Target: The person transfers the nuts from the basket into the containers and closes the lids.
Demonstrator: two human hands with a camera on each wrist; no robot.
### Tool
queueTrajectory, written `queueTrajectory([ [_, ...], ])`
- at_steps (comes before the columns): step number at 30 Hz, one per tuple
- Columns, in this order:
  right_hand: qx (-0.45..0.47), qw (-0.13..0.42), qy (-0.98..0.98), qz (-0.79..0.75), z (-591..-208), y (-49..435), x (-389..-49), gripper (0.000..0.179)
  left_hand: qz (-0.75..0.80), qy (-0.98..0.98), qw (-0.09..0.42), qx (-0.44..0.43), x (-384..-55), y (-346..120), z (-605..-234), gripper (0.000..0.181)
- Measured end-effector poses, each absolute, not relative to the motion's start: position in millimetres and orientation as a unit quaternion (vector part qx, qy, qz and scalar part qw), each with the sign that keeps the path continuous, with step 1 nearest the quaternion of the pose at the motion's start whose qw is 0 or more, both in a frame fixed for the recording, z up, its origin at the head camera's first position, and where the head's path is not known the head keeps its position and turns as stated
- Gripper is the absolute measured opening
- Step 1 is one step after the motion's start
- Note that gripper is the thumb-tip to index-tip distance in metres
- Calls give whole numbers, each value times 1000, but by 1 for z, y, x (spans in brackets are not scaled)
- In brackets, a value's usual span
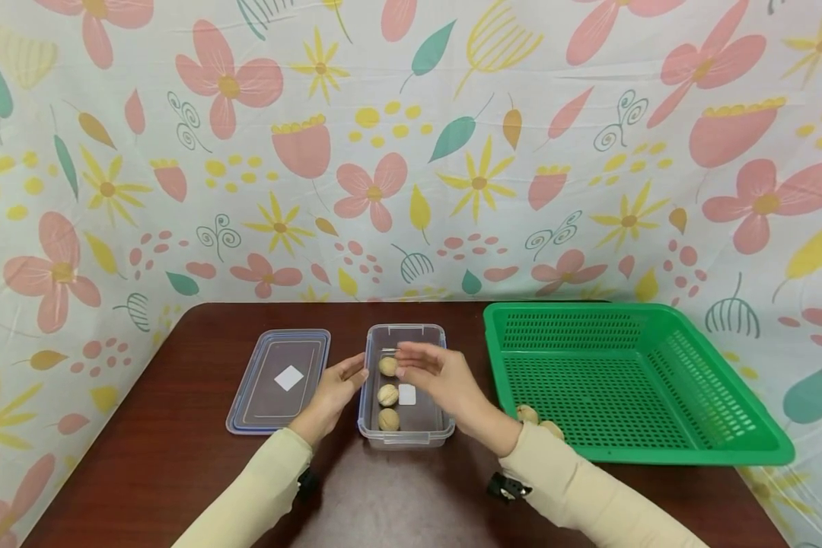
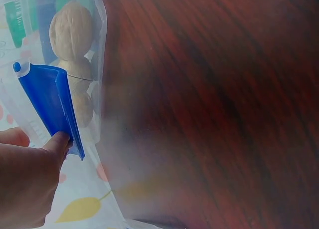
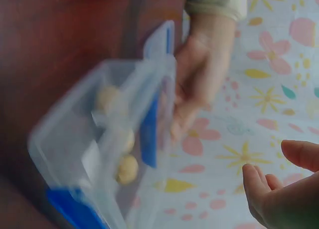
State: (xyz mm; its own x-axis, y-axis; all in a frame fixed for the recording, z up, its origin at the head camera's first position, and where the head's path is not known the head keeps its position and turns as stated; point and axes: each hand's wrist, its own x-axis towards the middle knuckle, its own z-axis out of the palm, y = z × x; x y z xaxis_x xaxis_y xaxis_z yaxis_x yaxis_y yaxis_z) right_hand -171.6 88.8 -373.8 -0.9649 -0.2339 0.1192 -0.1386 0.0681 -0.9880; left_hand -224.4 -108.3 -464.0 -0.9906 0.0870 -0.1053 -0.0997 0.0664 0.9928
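Note:
A clear plastic food container (image 1: 428,415) with blue clip flaps stands on the table. Inside it, three walnuts lie in a row along the left side; one is the front walnut (image 1: 389,419). My left hand (image 1: 332,392) is at the container's left wall, and in the left wrist view a digit touches the hanging blue flap (image 2: 47,97). Over the container's right part hovers my right hand (image 1: 445,377), its fingers loosely bent and nothing seen between them. The right wrist view shows this hand apart from the container, whose picture is blurred there.
A clear lid (image 1: 260,403) with a blue seal lies left of the container. The green perforated basket (image 1: 630,457) stands to the right, with walnuts (image 1: 527,413) in its near left corner, partly hidden by my right forearm. Flowered cloth (image 1: 383,190) hangs behind the table.

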Motion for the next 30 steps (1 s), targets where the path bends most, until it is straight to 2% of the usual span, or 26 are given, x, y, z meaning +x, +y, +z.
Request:
queueTrajectory([
  [7, -120, 14, 744, -657, -347, 115, -189, 42, 679, 731, 72, 2, -225, -109, -465, 43],
  [15, -116, 40, 768, -628, -324, 160, -211, 49, 676, 734, 65, -3, -224, -109, -464, 43],
  [23, -134, 67, 779, -609, -325, 210, -239, 57, 674, 736, 65, -2, -224, -109, -465, 43],
  [30, -153, 86, 795, -581, -333, 245, -253, 52, 672, 738, 65, -3, -225, -110, -465, 43],
])
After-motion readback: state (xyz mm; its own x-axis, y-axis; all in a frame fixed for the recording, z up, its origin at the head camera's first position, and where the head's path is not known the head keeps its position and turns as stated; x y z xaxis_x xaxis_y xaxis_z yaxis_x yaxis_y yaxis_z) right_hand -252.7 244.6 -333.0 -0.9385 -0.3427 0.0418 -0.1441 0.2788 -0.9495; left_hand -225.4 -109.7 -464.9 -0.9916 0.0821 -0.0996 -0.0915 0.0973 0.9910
